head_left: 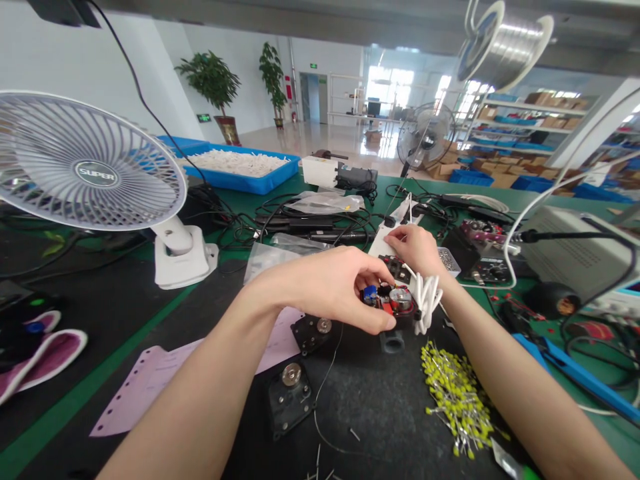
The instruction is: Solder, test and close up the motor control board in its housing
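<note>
My left hand [345, 287] is closed, thumb and fingers, around a small electrical assembly [400, 299] with a blue part, red wires and a round metal piece. A bundled white cable [427, 301] hangs at its right side. Farther back, my right hand [414, 248] has its fingers pinched together over a white strip [380, 245]; what lies between the fingertips is hidden. Under the hands sits a dark housing piece [397, 268]. Two black housings with brass-coloured round parts, a nearer one [290, 400] and a farther one [313, 333], lie on the dark mat.
Yellow-headed metal-legged parts [457, 400] are heaped at right, near blue-handled tweezers-like tool [575, 367]. A pink sheet [150, 380] lies left. A white fan [95, 173], a blue tray [250, 177], tangled black cables [320, 230] and a hanging solder spool [505, 47] surround the workspace.
</note>
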